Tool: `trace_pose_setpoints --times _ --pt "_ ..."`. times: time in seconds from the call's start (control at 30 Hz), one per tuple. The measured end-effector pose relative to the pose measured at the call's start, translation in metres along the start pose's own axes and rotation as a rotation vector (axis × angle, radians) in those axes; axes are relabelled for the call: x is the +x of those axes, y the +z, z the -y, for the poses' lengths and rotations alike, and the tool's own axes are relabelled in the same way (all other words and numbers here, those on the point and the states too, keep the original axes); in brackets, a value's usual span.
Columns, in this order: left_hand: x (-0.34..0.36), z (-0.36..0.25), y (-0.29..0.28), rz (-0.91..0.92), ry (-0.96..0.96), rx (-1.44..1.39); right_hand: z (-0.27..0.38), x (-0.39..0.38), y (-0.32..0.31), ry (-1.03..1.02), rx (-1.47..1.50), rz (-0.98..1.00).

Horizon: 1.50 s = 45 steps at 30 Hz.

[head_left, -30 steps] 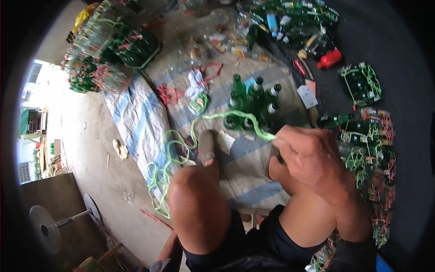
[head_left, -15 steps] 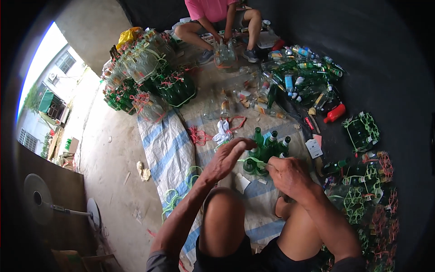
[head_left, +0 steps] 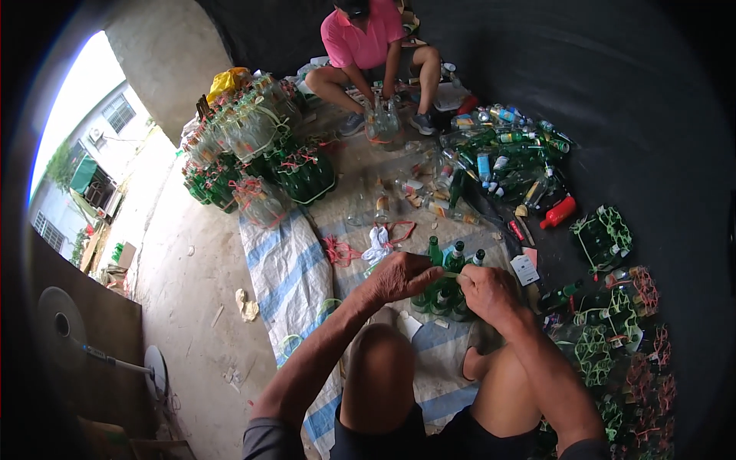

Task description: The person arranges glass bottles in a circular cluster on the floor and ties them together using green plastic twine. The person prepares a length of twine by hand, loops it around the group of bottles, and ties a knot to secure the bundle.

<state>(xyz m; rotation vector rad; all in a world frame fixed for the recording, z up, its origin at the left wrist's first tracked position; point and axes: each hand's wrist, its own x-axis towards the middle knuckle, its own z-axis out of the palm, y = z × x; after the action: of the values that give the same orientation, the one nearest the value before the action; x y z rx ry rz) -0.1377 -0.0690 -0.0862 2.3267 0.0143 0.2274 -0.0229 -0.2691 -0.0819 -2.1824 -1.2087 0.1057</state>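
Note:
My left hand (head_left: 399,276) and my right hand (head_left: 487,292) meet over a cluster of small green glass bottles (head_left: 445,282) standing on the striped woven mat (head_left: 284,264) between my knees. Both hands pinch a pale green plastic strap (head_left: 448,273) stretched between them at the bottle necks. My bare knees sit just below the hands. How the strap runs around the bottles is hidden by my fingers.
A person in a pink shirt (head_left: 368,38) squats at the far end handling clear bottles. Tied bundles of bottles (head_left: 253,165) are stacked at the left, loose bottles (head_left: 506,161) lie at the right, and green strapped bundles (head_left: 606,234) line the right side. A fan (head_left: 65,330) stands at the lower left.
The view has tilted up, bringing the person in pink into sight. My left hand came up from beside my knee to the bottle cluster and joined my right hand on the strap.

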Motion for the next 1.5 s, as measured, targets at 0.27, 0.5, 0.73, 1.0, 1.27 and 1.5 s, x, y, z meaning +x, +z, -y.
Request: trace_pose_setpoints --times 0.27,0.5,0.73,1.0,1.27,1.5 --pt "0.004 0.011 -0.029 -0.152 0.188 0.401 -0.031 0.01 0.007 -0.027 0.05 -0.071" --pt "-0.021 0.009 -0.033 -0.11 0.069 0.431 -0.027 0.008 -0.004 0.007 0.105 0.013" --pt "-0.046 0.032 -0.026 -0.077 -0.078 0.374 -0.035 0.013 -0.001 0.037 0.135 0.071" --pt "-0.061 0.041 -0.027 -0.173 -0.064 0.269 -0.048 0.006 -0.008 0.064 0.176 0.114" --pt "-0.032 0.069 -0.011 -0.142 -0.122 0.201 -0.096 0.015 -0.009 0.104 0.222 0.092" --pt "0.019 0.113 0.01 -0.128 -0.194 0.202 -0.157 0.042 0.009 0.066 0.292 0.041"
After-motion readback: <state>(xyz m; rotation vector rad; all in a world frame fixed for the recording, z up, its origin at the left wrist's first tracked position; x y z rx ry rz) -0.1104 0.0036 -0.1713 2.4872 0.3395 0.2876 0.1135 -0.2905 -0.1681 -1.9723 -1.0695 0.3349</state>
